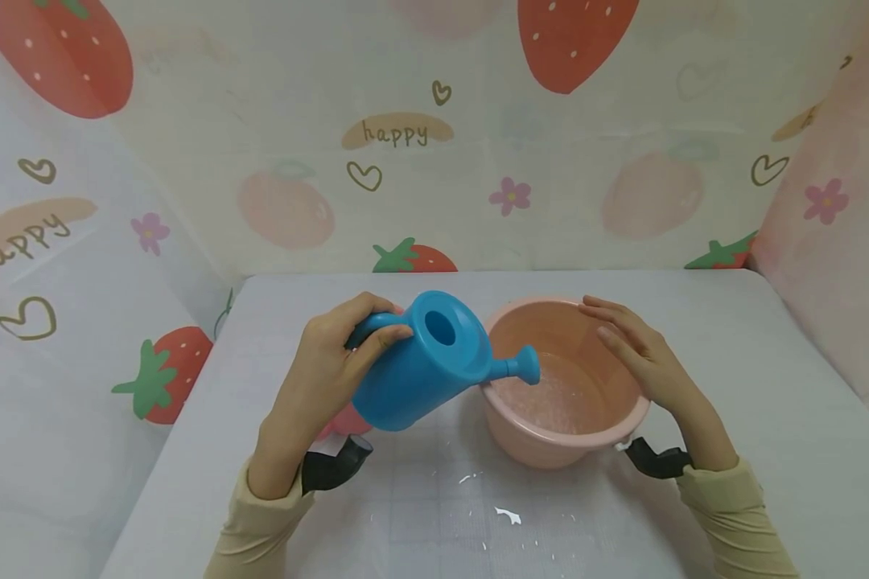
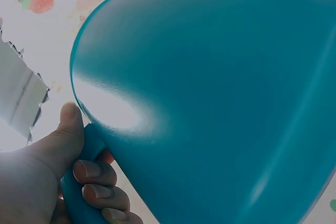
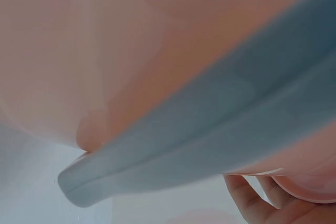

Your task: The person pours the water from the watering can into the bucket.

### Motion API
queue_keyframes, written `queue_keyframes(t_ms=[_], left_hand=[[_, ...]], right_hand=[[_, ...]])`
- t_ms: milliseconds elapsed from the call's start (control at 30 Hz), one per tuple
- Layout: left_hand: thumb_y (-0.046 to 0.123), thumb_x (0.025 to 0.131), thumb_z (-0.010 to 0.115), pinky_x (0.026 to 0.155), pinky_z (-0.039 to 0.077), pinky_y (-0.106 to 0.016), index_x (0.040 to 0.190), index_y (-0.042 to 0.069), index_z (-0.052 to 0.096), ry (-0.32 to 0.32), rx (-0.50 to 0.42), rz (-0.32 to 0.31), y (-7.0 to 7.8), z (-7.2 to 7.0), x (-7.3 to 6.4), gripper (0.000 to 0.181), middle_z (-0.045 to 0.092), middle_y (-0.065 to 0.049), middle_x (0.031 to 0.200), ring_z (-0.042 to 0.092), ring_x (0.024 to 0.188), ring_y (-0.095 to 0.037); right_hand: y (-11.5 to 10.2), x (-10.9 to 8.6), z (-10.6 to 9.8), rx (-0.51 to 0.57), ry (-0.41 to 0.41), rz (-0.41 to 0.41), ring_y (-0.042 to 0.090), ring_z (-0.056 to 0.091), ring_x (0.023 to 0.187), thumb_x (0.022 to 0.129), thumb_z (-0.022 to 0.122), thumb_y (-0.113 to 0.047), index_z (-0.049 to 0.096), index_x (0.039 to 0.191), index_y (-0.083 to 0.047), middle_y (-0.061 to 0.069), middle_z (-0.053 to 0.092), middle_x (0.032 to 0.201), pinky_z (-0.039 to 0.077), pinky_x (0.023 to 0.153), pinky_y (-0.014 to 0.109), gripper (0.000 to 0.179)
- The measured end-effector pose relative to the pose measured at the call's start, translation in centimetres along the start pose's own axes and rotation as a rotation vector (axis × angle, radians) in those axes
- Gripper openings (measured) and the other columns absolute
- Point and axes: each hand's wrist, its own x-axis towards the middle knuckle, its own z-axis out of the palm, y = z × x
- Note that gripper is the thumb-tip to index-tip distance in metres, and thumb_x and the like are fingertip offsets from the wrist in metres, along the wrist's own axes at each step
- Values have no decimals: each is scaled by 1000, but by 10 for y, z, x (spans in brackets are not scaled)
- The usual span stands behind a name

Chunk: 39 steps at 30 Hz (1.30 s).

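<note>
A blue watering can (image 1: 420, 370) is held up by its handle in my left hand (image 1: 326, 354), with thumb and fingers wrapped around it. The can leans right, its spout (image 1: 517, 367) over the left rim of a pink bucket (image 1: 550, 441). Whether water leaves the spout I cannot tell. My right hand (image 1: 640, 354) rests at the bucket's right rim, fingers fairly straight. In the left wrist view the can's body (image 2: 199, 87) fills most of the picture. A blurred pale bar (image 3: 194, 140) crosses the right wrist view before the bucket wall, with fingertips (image 3: 247, 198) below.
A pink object (image 1: 349, 421) is mostly hidden behind the can. Water spots (image 1: 508, 515) lie on the white table (image 1: 420, 498) in front of the bucket. Printed cloth walls (image 1: 420, 201) stand behind and at both sides. Dark wrist mounts (image 1: 336, 465) jut from both sleeves.
</note>
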Motion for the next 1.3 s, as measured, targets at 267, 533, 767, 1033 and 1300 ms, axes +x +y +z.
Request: queue_keyframes(t_ms=[267, 533, 767, 1033, 1300], left_hand=[[21, 82, 69, 79, 53, -37, 100, 12, 62, 0, 12, 16, 0, 0, 2, 21, 65, -1, 92, 63, 87, -13], [22, 82, 69, 78, 54, -36, 98, 12, 61, -2, 25, 22, 0, 0, 3, 21, 65, -1, 90, 62, 85, -14], [23, 82, 70, 77, 53, -34, 97, 12, 61, -3, 21, 26, 1, 0, 5, 20, 64, 0, 88, 61, 83, -11], [23, 82, 69, 76, 53, -34, 97, 12, 61, -4, 27, 32, 2, 0, 5, 20, 64, 0, 88, 60, 83, -11], [23, 83, 69, 76, 53, -35, 97, 12, 61, -22, 27, 21, 3, -1, 6, 19, 64, -1, 89, 61, 83, -13]], right_hand=[[3, 0, 0, -15, 1, -1, 16, 26, 138, 98, 45, -11, 48, 135, -16, 0, 37, 145, 27, 104, 49, 38], [8, 0, 0, -7, 1, -13, 14, 26, 138, 98, 45, -13, 48, 135, -20, -4, 37, 145, 27, 105, 47, 38], [9, 1, 0, 5, 3, -8, 14, 25, 138, 97, 46, -13, 48, 134, -20, -3, 38, 145, 26, 104, 54, 38], [8, 0, 0, 11, 1, -7, 14, 25, 138, 97, 46, -13, 48, 135, -19, -2, 37, 145, 26, 104, 54, 38], [6, 1, 0, 17, 1, -10, 15, 25, 138, 97, 46, -13, 48, 134, -19, -3, 37, 145, 25, 104, 54, 38]])
